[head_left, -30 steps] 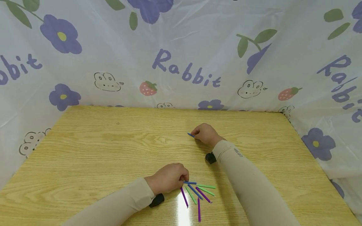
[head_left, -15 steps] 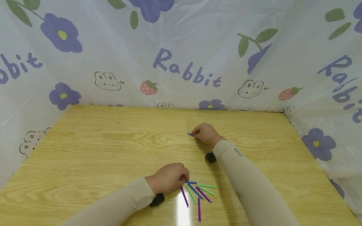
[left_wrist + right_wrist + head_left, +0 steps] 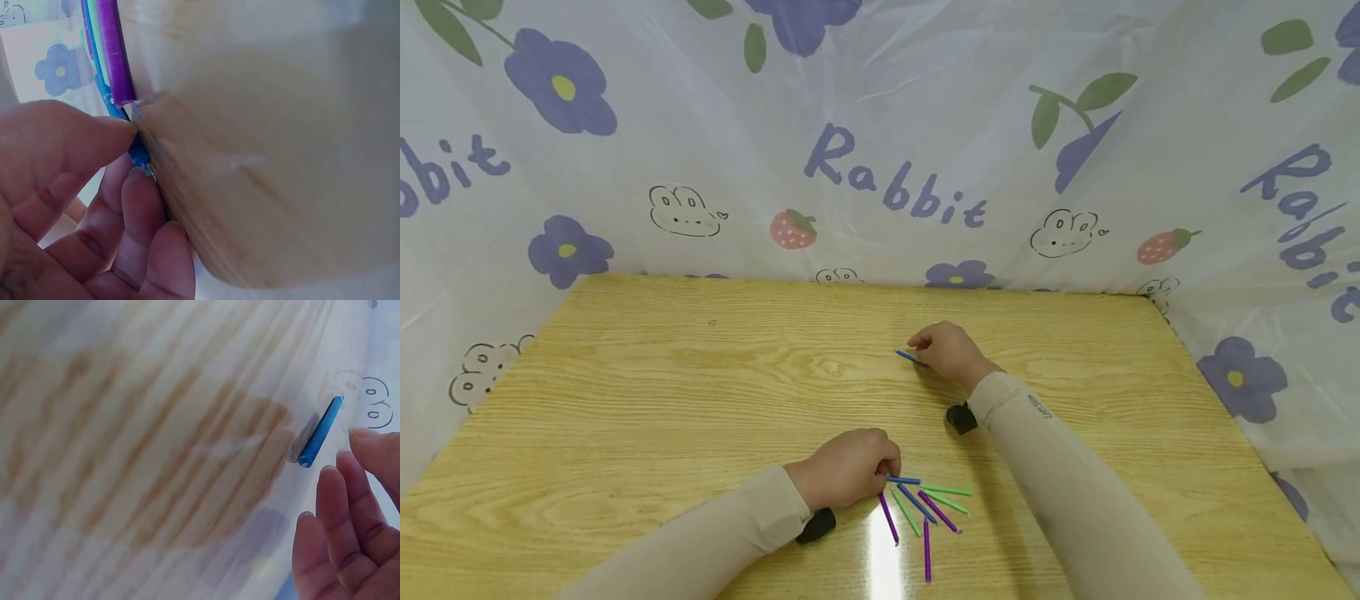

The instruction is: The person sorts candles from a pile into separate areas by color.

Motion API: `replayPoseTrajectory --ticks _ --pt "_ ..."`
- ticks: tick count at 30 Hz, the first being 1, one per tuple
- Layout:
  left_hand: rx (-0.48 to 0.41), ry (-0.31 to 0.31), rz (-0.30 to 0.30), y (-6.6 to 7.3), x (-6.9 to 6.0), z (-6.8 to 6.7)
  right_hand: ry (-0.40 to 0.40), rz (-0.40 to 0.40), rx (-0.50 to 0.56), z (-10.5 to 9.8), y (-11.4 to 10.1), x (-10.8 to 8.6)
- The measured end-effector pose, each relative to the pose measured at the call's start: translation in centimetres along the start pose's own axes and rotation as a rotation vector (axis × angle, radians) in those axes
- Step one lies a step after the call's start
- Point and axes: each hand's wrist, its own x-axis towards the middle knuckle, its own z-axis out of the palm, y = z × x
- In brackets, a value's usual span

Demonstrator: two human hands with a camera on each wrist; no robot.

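My left hand (image 3: 850, 467) is low over the table, its thumb and fingers pinching one end of a thin blue candle (image 3: 908, 481). In the left wrist view that blue candle (image 3: 139, 153) shows at the thumb tip, beside a purple candle (image 3: 115, 56). Farther back, a single blue candle (image 3: 907, 357) lies on the wood. My right hand (image 3: 951, 352) hovers right beside it, fingers loose. The right wrist view shows a gap between the fingers and this candle (image 3: 322, 432). Another blue candle (image 3: 917, 504) lies near the left hand.
Around the left hand are green candles (image 3: 947, 491) and purple candles (image 3: 927, 550), fanned out on the wooden table (image 3: 700, 400). A patterned white curtain (image 3: 737, 150) stands behind the table. Black wrist devices (image 3: 962, 418) sit under both wrists.
My right hand has let go of the far blue candle; its fingers have parted and lifted off, and the candle stays on the table. The left hand keeps its pinch in place.
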Motion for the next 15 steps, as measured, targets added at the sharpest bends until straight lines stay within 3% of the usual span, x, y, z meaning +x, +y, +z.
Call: replayPoseTrajectory --ticks 15 --pt "0.039 -0.009 -0.014 0.3 0.0 0.0 0.051 -0.013 -0.002 -0.6 0.6 -1.2"
